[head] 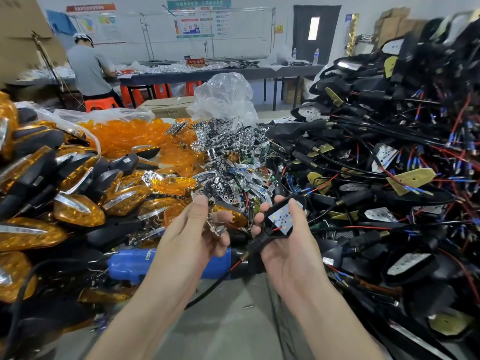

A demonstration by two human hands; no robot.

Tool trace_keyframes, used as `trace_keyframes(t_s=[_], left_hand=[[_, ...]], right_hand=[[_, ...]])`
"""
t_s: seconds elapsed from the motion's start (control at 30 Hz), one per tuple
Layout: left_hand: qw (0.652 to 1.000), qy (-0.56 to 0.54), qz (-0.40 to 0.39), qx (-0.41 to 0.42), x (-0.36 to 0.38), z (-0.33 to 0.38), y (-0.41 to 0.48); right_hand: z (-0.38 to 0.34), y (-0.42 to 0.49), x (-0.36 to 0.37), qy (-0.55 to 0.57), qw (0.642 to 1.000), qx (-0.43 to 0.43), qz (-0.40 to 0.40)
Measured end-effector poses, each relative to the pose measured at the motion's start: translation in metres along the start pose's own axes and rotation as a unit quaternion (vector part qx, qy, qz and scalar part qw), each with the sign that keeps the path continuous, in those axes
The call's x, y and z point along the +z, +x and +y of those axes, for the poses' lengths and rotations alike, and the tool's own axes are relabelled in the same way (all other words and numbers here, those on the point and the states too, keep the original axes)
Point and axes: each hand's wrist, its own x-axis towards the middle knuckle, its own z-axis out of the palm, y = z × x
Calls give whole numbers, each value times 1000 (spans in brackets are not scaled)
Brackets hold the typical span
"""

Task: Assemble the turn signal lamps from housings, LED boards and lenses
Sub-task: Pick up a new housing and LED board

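Lower centre: a black housing (265, 237) with an LED board (281, 219) seated in it is gripped by the right hand (291, 252), fingers curled round it and thumb on the upper edge. A small chrome reflector (215, 228) is pinched in the left hand (189, 229), just beside the housing. A blue screwdriver (135, 263) is laid below the hands. Wired housings (389, 152) are piled at right, amber lenses (124, 137) at upper left and finished lamps (52, 193) at left.

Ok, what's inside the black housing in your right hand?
The housing holds a white LED board with yellow LEDs and a red wire at its lower edge. Whatever lies beneath the board is covered.
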Motion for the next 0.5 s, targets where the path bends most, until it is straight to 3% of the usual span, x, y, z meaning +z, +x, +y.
trace_keyframes(t_s=[0.2, 0.33, 0.5], left_hand=[[994, 94, -60, 19, -6, -7, 2], [982, 152, -87, 77, 1, -5, -5], [959, 219, -136, 118, 8, -8, -12]], right_hand=[[0, 0, -2, -1, 1000, -2, 3], [0, 1, -2, 2, 1000, -9, 5], [-1, -3, 1, -23, 997, -70, -10]])
